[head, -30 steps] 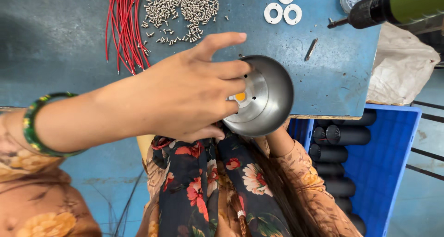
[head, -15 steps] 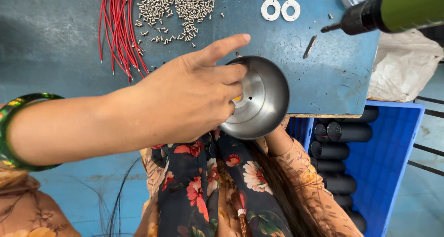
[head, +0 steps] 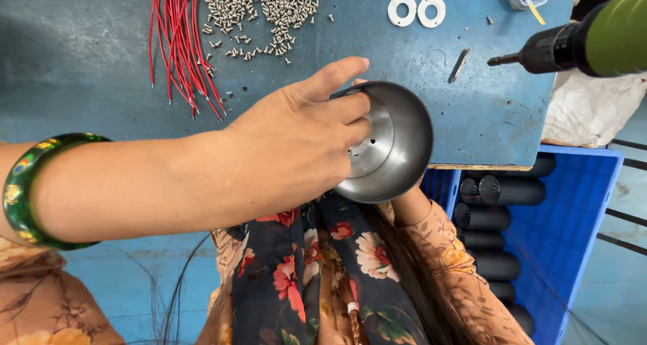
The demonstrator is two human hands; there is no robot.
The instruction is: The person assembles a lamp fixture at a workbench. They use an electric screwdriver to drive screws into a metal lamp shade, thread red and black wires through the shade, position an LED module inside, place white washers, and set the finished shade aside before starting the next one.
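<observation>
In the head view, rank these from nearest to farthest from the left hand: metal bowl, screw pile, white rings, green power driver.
From the left hand:
1. Metal bowl, touched, fingers inside it.
2. Screw pile, above on the table.
3. White rings, upper right.
4. Green power driver, far right.

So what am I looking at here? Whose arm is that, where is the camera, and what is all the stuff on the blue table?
The camera sits on a person's head and looks down, so the arms are that person's own. The left hand, with a green bangle on the wrist, reaches into a shiny metal bowl with small holes in its base. The right arm comes up under the bowl; its hand is hidden, so I cannot tell its grip. On the blue table lie red wires, a heap of small screws and white rings. A green power screwdriver hangs at the right. Below it, a blue crate holds black tubes.
</observation>
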